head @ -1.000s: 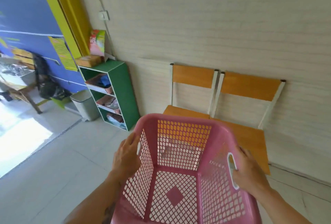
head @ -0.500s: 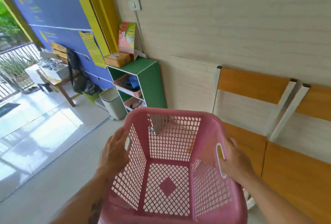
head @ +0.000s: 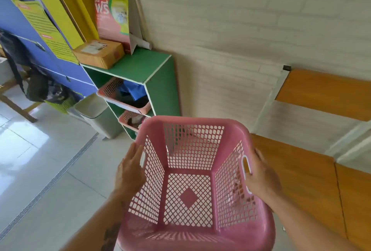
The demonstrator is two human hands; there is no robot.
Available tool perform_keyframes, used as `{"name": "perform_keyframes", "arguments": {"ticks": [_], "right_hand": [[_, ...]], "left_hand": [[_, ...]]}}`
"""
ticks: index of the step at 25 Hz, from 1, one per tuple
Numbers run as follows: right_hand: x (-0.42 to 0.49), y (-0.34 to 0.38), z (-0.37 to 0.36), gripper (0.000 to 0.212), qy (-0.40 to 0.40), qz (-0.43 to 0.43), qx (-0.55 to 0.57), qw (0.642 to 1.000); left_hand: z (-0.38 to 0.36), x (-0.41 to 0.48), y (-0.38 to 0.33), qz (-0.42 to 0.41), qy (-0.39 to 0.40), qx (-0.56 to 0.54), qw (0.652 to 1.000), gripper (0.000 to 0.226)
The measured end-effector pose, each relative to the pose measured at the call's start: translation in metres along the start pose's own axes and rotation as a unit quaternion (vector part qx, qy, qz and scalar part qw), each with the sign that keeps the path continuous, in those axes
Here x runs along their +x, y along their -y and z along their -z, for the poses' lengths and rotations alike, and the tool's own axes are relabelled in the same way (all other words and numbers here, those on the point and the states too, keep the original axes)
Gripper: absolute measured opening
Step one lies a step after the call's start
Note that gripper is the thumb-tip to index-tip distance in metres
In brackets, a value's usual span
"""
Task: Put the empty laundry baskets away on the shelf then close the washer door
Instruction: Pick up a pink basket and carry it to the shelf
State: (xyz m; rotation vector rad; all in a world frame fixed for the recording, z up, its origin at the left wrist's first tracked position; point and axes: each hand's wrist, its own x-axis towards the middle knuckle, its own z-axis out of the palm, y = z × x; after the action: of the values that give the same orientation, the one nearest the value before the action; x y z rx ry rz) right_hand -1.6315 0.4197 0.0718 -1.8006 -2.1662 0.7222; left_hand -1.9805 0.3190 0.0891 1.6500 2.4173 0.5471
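I hold an empty pink lattice laundry basket [head: 190, 182] in front of me, above the floor. My left hand [head: 130, 172] grips its left side at the handle slot. My right hand [head: 261, 178] grips the right handle. Ahead and to the left stands a green open shelf unit [head: 160, 82] against the wall. Two pink baskets with clothes sit in its compartments, the upper basket [head: 122, 98] and the lower basket [head: 130, 120]. The held basket's far rim is close to the shelf's lower right corner. No washer is in view.
A brown parcel [head: 100, 53] and a red-green carton [head: 112, 13] rest on the shelf top. A grey lidded bin [head: 96, 114] stands left of the shelf. Orange wooden chairs [head: 301, 176] line the wall on the right. Pale tiled floor [head: 50, 170] spreads to the left.
I have moved toward the shelf with the basket; the shelf is now much nearer and larger, and the chairs have slid off to the right. Both hands keep their hold.
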Motion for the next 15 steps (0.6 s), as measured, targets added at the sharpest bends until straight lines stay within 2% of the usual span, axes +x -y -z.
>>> {"name": "perform_keyframes", "arguments": {"ticks": [5,9,11,15], "right_hand": [[0.050,0.008,-0.065,0.096,-0.015,-0.110,-0.019,0.994],[0.093,-0.012,-0.128,0.073,-0.040,-0.239,0.014,0.970],[0.110,-0.025,-0.157,0.070,-0.033,-0.294,0.062,0.953],[0.137,-0.047,-0.201,0.065,-0.024,-0.312,0.107,0.944]], "left_hand": [[-0.081,0.091,0.055,0.020,0.085,-0.041,0.995,0.070],[-0.156,0.133,0.074,0.022,0.114,-0.025,0.993,0.076],[-0.189,0.145,0.081,0.023,0.130,-0.021,0.991,0.077],[-0.239,0.166,0.103,0.041,0.184,-0.002,0.982,0.078]]}}
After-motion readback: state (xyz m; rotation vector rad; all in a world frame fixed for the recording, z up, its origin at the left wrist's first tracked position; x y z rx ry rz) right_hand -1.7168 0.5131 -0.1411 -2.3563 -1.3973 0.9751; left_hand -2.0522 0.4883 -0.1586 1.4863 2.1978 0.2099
